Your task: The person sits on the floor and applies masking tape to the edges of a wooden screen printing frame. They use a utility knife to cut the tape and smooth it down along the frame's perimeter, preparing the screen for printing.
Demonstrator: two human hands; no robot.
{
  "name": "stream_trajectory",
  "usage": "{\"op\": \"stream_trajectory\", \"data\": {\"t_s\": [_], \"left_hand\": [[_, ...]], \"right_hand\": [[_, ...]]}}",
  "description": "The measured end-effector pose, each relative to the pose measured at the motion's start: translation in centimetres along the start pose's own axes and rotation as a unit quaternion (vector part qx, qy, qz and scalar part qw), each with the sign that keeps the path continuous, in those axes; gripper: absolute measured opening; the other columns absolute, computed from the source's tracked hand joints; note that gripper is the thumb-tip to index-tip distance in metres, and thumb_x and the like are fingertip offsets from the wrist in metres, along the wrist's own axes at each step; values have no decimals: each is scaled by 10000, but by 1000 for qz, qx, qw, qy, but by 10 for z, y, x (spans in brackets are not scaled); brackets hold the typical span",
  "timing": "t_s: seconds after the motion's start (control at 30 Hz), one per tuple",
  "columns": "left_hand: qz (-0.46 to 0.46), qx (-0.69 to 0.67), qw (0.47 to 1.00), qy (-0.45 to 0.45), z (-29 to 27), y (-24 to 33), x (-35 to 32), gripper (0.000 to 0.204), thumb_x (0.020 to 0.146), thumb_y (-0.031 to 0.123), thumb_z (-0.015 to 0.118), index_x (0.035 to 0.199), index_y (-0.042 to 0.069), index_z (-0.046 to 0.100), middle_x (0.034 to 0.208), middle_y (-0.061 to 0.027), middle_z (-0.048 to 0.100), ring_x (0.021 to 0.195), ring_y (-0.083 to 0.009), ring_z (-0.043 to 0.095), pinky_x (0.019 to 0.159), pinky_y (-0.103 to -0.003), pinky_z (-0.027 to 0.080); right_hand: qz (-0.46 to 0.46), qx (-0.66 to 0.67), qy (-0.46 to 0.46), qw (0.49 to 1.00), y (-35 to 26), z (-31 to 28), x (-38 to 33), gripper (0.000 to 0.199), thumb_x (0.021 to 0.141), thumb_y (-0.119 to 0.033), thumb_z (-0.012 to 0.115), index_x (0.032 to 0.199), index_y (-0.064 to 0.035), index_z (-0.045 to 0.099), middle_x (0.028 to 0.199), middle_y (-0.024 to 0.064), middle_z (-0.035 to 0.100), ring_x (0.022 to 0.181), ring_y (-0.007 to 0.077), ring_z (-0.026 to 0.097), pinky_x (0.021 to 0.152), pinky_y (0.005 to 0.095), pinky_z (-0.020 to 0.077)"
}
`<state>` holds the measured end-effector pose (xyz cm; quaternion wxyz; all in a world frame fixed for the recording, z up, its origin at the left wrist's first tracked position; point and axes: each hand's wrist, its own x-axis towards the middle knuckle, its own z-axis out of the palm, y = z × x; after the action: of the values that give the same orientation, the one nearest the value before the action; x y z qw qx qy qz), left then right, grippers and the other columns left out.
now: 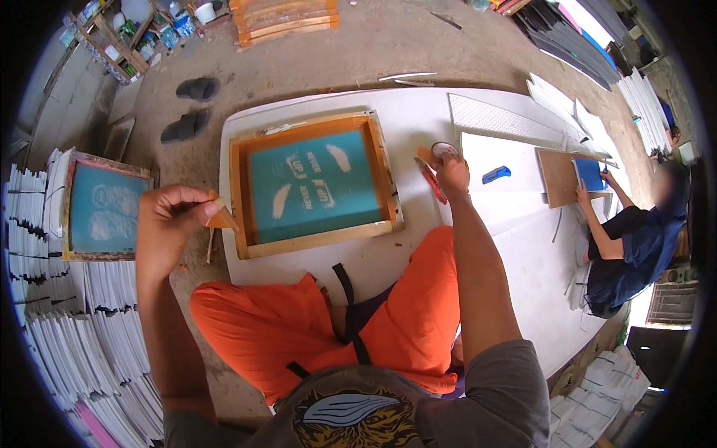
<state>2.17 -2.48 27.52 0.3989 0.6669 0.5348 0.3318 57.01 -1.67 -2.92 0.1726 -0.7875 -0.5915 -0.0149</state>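
Between my hands a wooden screen-printing frame (261, 164) with teal mesh lies on the white board (328, 276); pale lettering and two pale shapes show on the mesh. My left hand (168, 224), beyond the frame's near left corner, pinches a short piece of brown tape (222, 218). Over on the right, my right hand (454, 178) has its fingers closed around a roll of tape (444, 149), partly hidden by them. A brown flap shows at the roll's left side. Just left of this hand lies a red utility knife (433, 184).
A blue utility knife (496, 175) lies right of my right hand. Farther right, a seated person (635, 239) handles a blue item (590, 174) on a brown board. Another teal screen (108, 201) leans on stacked white sheets (89, 351) at left. Dark slippers (185, 127) stand on the floor.
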Motion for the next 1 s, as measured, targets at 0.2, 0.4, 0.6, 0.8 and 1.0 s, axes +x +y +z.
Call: {"op": "stream_trajectory", "data": {"t_s": [0.2,0.4,0.6,0.8,1.0], "left_hand": [[24,26,999,-40,-2,43,-1,107,871,31,838,927,-33,773,834,-43,749,764,-75,668,702,-230,538],[-17,-46,993,-111,-9,65,-2,122,835,-21,842,921,-15,756,908,-87,775,818,-115,727,745,-242,578],[-4,-75,988,-132,-15,76,-8,116,840,-8,842,925,-9,763,921,-98,787,820,-123,742,737,-253,594],[20,-72,991,-109,-40,74,-26,118,834,3,847,918,-17,766,905,-95,785,800,-136,743,745,-262,596],[7,-21,995,-97,-38,61,-36,116,831,21,857,906,-17,778,877,-90,783,785,-134,740,751,-267,594]], "right_hand": [[-23,37,18,999,-55,-7,-19,430,824,-258,831,1182,-48,720,1256,176,696,1172,367,653,996,450,535],[-174,667,-259,676,-274,-95,-59,485,965,-370,741,1319,-47,670,1333,104,661,1241,261,625,1023,418,511],[-202,807,-424,358,-358,-117,-75,360,1013,-347,674,1206,-44,681,1135,43,680,1083,165,638,973,339,495],[-193,732,-445,478,-325,-122,-87,174,918,-118,791,1024,-37,680,949,-26,663,912,76,604,869,257,480],[-203,606,-496,587,-295,-137,-95,188,873,-119,846,960,-20,711,857,-47,641,790,42,557,736,233,447]]}}
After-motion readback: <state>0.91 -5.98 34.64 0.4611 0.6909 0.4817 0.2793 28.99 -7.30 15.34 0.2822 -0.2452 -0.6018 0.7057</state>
